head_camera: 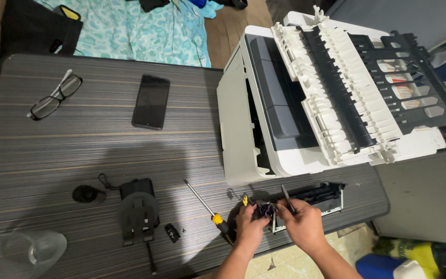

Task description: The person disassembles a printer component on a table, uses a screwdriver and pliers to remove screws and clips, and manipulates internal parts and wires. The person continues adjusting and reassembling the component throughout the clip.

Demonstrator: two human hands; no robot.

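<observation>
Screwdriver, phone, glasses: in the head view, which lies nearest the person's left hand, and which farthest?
From the left hand:
1. Screwdriver, right beside it, near the table's front edge.
2. Phone, mid-table, farther back.
3. Glasses, far back-left corner.

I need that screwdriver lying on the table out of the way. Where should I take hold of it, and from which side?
Grip the screwdriver by its yellow and black handle, the thick end lying close to the left hand. Probably best to come from above on its left side, where the table is bare. The thin metal shaft points up and away toward the printer, offering little to hold.
</observation>
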